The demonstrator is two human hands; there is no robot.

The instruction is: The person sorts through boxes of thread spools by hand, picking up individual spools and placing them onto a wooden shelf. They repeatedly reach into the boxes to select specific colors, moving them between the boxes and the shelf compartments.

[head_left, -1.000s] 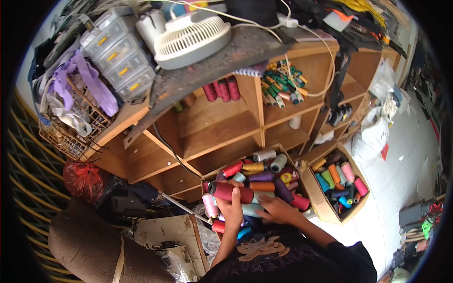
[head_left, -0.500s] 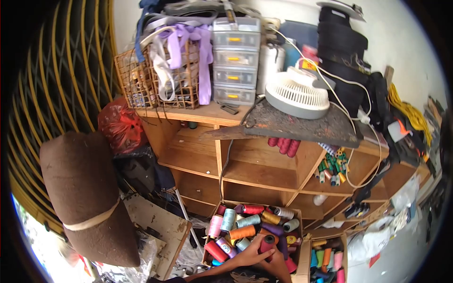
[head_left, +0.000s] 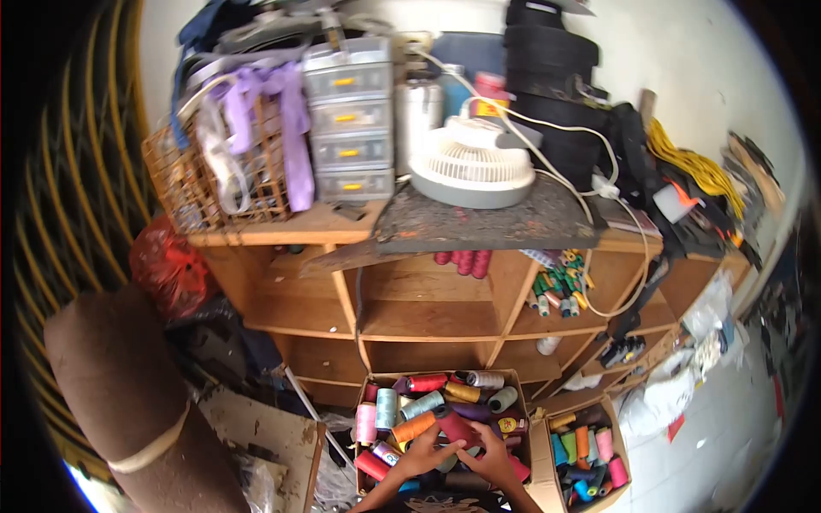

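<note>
At the bottom of the view an open cardboard box (head_left: 369, 382) is full of thread spools in many colours. My left hand (head_left: 421, 459) and my right hand (head_left: 492, 453) are both over the box. Together they hold a dark red spool (head_left: 453, 425) that lies tilted above the other spools. An orange spool (head_left: 414, 427) and a pale green spool (head_left: 386, 408) lie just left of it. My forearms are cut off by the bottom edge of the frame.
A second box of spools (head_left: 581, 457) stands to the right. Behind is a wooden shelf unit (head_left: 428, 318) holding red spools (head_left: 462, 262) and small green spools (head_left: 558, 289). On top sit a white fan (head_left: 472, 171), drawers (head_left: 349, 120) and a wire basket (head_left: 218, 184). A brown roll (head_left: 128, 398) lies left.
The view has tilted up from the boxes to the whole shelf, then shifted slightly. My hands stayed over the box, and the dark red spool is now held by both hands.
</note>
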